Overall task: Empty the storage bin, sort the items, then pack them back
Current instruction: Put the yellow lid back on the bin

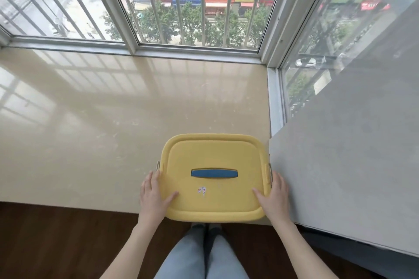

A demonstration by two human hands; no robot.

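A yellow, rounded-rectangle plastic storage bin [215,154] stood closed on the polished beige stone window ledge [90,120], at the ledge's front edge and right end, just beside the grey wall slab [340,154] that bounded the ledge there. The left hand [154,195] and right hand [274,195] flanked the bin. Each was spread, thumb lying flat on the lid and fingers fairly straight against the side, just below a pale side latch [269,170]. Neither hand curled round anything.

The shell looked stiff and smooth, likely slippery under flat palms. Its weight could not be judged with the contents hidden. The recessed blue bar handle [214,173] at the lid's centre seemed the surest hold for carrying. To open the bin, the two latches were probably the places to take.
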